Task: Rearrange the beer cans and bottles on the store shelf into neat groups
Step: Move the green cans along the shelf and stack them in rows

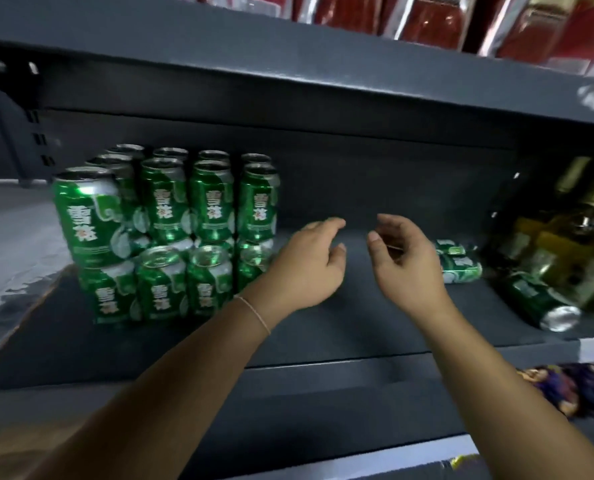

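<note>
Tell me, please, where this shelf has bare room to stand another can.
Bare shelf lies between the stacked cans and the tipped cans, under both hands, and along the front edge. The right end is crowded with bottles and a fallen can.

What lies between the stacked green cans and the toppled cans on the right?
Head view: only both empty hands, left and right, above bare shelf.

Dim, motion-blurred right side, wide-angle edge distortion

Glossy green metal cans (165, 202) with shiny silver tops stand on a matt dark-grey shelf (323, 327).
</note>
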### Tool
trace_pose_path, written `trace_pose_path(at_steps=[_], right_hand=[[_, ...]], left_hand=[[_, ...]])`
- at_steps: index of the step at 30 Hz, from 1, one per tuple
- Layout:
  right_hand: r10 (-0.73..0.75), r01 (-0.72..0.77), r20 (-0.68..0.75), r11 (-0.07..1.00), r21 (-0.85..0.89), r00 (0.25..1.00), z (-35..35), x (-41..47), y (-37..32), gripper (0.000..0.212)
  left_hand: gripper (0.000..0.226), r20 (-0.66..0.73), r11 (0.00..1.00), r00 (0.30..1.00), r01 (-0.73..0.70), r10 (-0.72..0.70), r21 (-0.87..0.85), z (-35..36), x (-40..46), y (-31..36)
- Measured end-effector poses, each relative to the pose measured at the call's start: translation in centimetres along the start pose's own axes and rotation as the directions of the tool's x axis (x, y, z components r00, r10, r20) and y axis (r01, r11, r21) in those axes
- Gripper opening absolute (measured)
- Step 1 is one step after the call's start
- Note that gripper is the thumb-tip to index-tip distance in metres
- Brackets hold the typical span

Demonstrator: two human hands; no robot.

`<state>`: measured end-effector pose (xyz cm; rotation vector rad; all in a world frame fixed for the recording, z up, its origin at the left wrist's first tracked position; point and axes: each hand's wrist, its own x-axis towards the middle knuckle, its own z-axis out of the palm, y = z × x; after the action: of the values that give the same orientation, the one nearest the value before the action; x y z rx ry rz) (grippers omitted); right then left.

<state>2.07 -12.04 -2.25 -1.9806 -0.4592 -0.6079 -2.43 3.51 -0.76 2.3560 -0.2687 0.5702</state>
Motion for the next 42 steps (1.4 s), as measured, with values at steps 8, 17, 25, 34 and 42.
trace_pose_path(at_steps=[8, 17, 25, 34, 42], right_hand=[[0.136, -0.146, -0.079, 0.979, -0.139, 0.987, -7.8, 1.1, 7.9, 0.036], [0.298, -0.357, -0.196, 0.810, -0.465, 0.934, -16.0, 1.7, 16.0, 0.050], [0.509, -0.535, -0.245, 0.565, -0.628, 0.825, -19.6, 2.0, 20.6, 0.070], [0.558, -0.542, -0.207, 0.545, -0.639, 0.804, -20.0, 2.3, 22.7, 0.076], [0.510, -0.567, -0.249, 0.724, -0.392, 0.823, -19.6, 1.4, 23.9, 0.063]], left_hand=[[0.046, 0.110, 0.999, 0.994, 0.008, -0.011, 0.031, 8.6, 3.7, 4.1], [0.039, 0.227, 0.998, 0.972, -0.050, 0.055, -0.026, 16.9, 6.1, 9.1], [0.036, 0.300, 0.997, 0.952, -0.055, 0.067, -0.048, 20.8, 7.2, 10.7], [0.041, 0.318, 0.999, 0.947, -0.025, 0.037, -0.042, 21.9, 6.9, 10.3], [0.044, 0.325, 1.000, 0.946, -0.003, 0.008, -0.014, 22.0, 6.5, 9.2]])
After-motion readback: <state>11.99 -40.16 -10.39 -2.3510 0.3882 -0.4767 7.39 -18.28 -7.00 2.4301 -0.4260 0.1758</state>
